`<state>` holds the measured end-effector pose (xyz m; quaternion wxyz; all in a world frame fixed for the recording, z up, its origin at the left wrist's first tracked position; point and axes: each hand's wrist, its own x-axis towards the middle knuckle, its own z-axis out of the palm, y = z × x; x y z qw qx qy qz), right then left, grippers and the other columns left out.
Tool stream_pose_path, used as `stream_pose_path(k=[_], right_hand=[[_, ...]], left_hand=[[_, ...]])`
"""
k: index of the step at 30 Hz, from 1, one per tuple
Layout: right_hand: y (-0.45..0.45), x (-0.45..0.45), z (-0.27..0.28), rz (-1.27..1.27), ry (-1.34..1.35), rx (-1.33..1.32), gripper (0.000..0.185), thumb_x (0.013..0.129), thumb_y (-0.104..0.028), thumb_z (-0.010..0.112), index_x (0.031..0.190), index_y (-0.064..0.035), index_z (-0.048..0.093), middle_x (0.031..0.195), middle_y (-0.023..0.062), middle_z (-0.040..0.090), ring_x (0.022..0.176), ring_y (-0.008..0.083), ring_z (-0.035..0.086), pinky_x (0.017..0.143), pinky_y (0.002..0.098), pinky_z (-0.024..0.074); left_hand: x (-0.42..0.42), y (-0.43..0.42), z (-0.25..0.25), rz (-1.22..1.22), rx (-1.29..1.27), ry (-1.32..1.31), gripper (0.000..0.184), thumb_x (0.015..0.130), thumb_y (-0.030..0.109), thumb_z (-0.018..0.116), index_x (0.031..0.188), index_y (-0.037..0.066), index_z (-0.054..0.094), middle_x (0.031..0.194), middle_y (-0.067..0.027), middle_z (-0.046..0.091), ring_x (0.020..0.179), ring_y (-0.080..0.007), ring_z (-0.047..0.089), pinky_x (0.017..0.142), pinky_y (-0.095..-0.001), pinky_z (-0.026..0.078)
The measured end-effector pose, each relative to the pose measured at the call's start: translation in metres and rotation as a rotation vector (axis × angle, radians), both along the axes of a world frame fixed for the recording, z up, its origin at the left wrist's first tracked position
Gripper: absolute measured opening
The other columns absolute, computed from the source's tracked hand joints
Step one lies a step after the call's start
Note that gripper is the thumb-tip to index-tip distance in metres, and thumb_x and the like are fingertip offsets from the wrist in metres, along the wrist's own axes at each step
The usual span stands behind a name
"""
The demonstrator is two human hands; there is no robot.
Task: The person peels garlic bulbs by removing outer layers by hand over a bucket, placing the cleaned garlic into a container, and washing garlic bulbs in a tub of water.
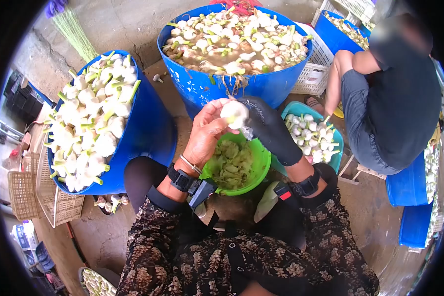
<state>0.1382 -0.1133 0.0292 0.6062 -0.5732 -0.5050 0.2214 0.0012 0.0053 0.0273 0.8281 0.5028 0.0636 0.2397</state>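
A white garlic bulb (234,114) is held up in front of me, above a bright green basin (263,172) with peeled skins (230,165) inside. My left hand (207,130), bare, grips the bulb from the left with its fingers and thumb. On the bulb's right side is my right hand (267,127) in a dark glove, its fingers bent. A small shiny metallic piece (247,132) shows at the gloved fingers, and most of it is hidden. To the right of the basin, a teal basin (336,160) holds many garlic bulbs (311,137).
A large blue tub (192,89) of garlic in water stands ahead. Another blue tub (158,128), heaped with garlic, is at the left beside beige crates (66,204). A person (399,98) sits at the right near blue containers (407,185). White crates (313,76) stand behind.
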Motion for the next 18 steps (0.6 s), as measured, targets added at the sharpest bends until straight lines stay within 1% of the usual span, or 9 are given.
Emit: stream_pose_path(k=[4,7,10,13,16,18], right_hand=[[-0.001,0.001,0.002,0.073,0.174,0.042,0.040,0.082,-0.007,0.059,0.122,-0.0038,0.051,0.095,0.0050,0.060,0.084,0.0127,0.057,0.075,0.0284,0.0497],[-0.012,0.012,0.006,0.139,0.374,-0.079,0.038,0.082,-0.007,0.060,0.119,-0.0042,0.053,0.095,0.0032,0.059,0.081,0.0100,0.056,0.071,0.0273,0.0494],[-0.018,0.007,0.023,0.124,0.425,-0.104,0.035,0.081,-0.006,0.060,0.116,-0.0035,0.053,0.094,0.0028,0.059,0.076,0.0100,0.056,0.067,0.0272,0.0492],[-0.015,0.006,0.018,0.043,0.129,-0.063,0.034,0.081,-0.004,0.059,0.114,-0.0030,0.053,0.090,0.0055,0.061,0.072,0.0122,0.058,0.065,0.0291,0.0500],[-0.017,0.007,0.013,-0.074,-0.123,-0.078,0.035,0.080,-0.003,0.059,0.115,-0.0030,0.052,0.088,0.0098,0.062,0.074,0.0131,0.060,0.068,0.0305,0.0503],[-0.014,0.011,0.004,-0.116,-0.200,0.009,0.036,0.080,-0.003,0.060,0.115,-0.0029,0.052,0.088,0.0117,0.063,0.074,0.0137,0.060,0.069,0.0314,0.0505]], left_hand=[[0.002,-0.001,-0.004,-0.012,0.010,-0.067,0.045,0.085,0.018,0.064,0.125,0.002,0.050,0.114,-0.0094,0.061,0.098,-0.0189,0.062,0.080,-0.0329,0.054],[0.003,-0.007,-0.004,-0.059,-0.060,-0.058,0.047,0.084,0.020,0.065,0.125,0.002,0.050,0.115,-0.0102,0.061,0.100,-0.0201,0.062,0.081,-0.0337,0.054],[0.003,-0.009,-0.003,-0.002,-0.080,-0.058,0.047,0.084,0.019,0.066,0.125,0.002,0.050,0.117,-0.0106,0.060,0.101,-0.0204,0.062,0.083,-0.0335,0.054],[0.006,-0.010,-0.007,0.013,0.022,-0.054,0.046,0.084,0.016,0.065,0.126,0.002,0.051,0.117,-0.0108,0.061,0.101,-0.0198,0.062,0.083,-0.0339,0.053],[0.009,-0.014,-0.007,0.096,0.233,0.056,0.044,0.085,0.014,0.063,0.126,0.002,0.052,0.117,-0.0107,0.061,0.101,-0.0192,0.062,0.084,-0.0339,0.053],[0.010,-0.015,-0.007,0.095,0.181,0.023,0.044,0.084,0.010,0.060,0.126,0.003,0.052,0.118,-0.0093,0.061,0.103,-0.0188,0.061,0.085,-0.0338,0.053]])
